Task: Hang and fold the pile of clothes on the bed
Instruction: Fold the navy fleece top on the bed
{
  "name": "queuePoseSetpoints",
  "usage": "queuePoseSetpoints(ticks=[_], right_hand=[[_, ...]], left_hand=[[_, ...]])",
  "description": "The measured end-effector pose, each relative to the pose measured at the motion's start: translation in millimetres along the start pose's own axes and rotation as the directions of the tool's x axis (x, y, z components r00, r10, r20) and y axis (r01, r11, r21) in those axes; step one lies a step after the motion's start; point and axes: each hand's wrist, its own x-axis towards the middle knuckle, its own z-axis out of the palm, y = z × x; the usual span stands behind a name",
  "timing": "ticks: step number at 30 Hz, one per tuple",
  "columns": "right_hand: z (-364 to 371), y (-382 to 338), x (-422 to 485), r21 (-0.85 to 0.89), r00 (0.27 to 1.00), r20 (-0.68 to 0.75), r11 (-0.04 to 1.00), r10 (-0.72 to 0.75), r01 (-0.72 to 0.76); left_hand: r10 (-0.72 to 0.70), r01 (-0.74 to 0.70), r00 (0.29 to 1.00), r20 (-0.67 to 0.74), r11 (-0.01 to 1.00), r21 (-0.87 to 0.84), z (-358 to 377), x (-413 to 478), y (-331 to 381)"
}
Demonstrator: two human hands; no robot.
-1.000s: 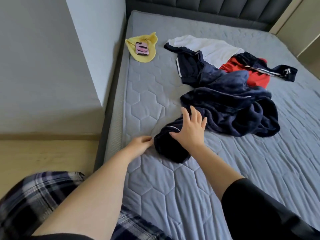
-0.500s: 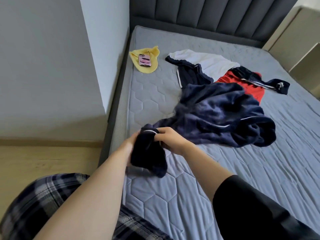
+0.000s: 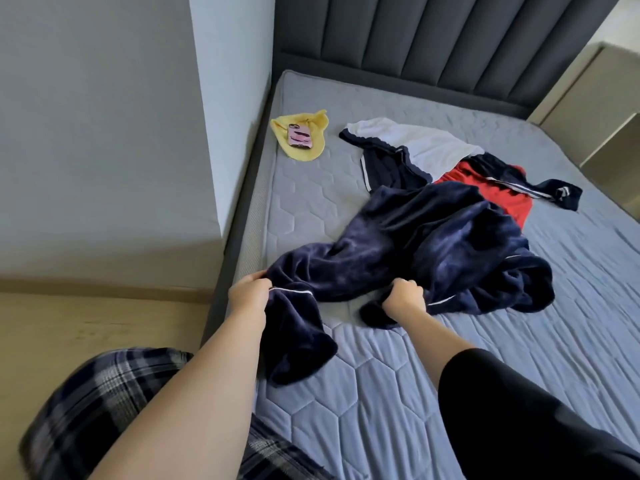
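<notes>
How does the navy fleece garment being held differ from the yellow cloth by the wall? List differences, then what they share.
The navy fleece garment is dark, large and rumpled; the yellow cloth is bright, small and flatter. The left hand and right hand grip the garment; the yellow cloth lies untouched under a phone. Both rest on the mattress.

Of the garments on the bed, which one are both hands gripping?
The fuzzy navy garment with white piping, frontmost of the clothes: left hand and right hand both grip its edge. The white top and red piece lie untouched behind it.
</notes>
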Motion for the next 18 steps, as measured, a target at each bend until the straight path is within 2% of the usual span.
queuePoseSetpoints(ticks=[2, 3, 5, 7, 9, 11, 12, 13, 14, 16, 17, 18], right_hand=[[-12, -18, -4, 0.133, 0.998, -0.016, 0.989, -0.067, 0.069], [-22, -30, -7, 0.249, 0.995, -0.017, 0.963, -0.101, 0.102], [-44, -59, -22, 0.512, 0.977, -0.027, 0.837, -0.212, 0.196], [-69, -91, -51, 0.698, 0.915, 0.013, 0.659, -0.404, 0.282], [-89, -114, -74, 0.793, 0.807, 0.043, 0.511, -0.588, 0.33], [-103, -126, -84, 0.921, 0.739, 0.062, 0.323, -0.671, 0.216], [-109, -129, -88, 0.963, 0.729, 0.075, 0.24, -0.68, 0.125], [-111, -128, -88, 0.979, 0.76, 0.056, 0.184, -0.647, 0.085], [-114, -128, -87, 0.98, 0.82, 0.027, 0.177, -0.572, 0.091], [-109, -121, -71, 0.828, 0.917, -0.112, 0.474, -0.383, 0.3], [-99, -113, -56, 0.75, 0.939, -0.175, 0.579, -0.295, 0.321], [-90, -105, -46, 0.737, 0.964, -0.182, 0.621, -0.196, 0.266]], left_hand=[[-0.001, 0.005, 0.998, -0.06, 0.998, 0.069, -3, 1, 3], [-0.016, 0.019, 0.997, -0.079, 0.999, 0.037, -2, 3, 4], [-0.068, 0.062, 0.996, -0.06, 0.993, -0.101, 0, 3, 9], [-0.094, 0.106, 0.994, 0.058, 0.963, -0.248, 0, -1, 16], [-0.049, 0.114, 0.976, 0.214, 0.945, -0.306, -3, -6, 25], [-0.005, 0.132, 0.953, 0.303, 0.908, -0.398, -9, -7, 31], [0.005, 0.149, 0.943, 0.332, 0.887, -0.437, -13, -7, 33], [0.015, 0.155, 0.939, 0.345, 0.874, -0.46, -17, -6, 34], [0.024, 0.149, 0.938, 0.346, 0.873, -0.465, -20, -5, 35], [0.038, 0.115, 0.944, 0.329, 0.894, -0.433, -23, -4, 35], [0.039, 0.106, 0.947, 0.32, 0.9, -0.424, -22, -3, 34], [0.032, 0.108, 0.948, 0.315, 0.903, -0.416, -22, -4, 33]])
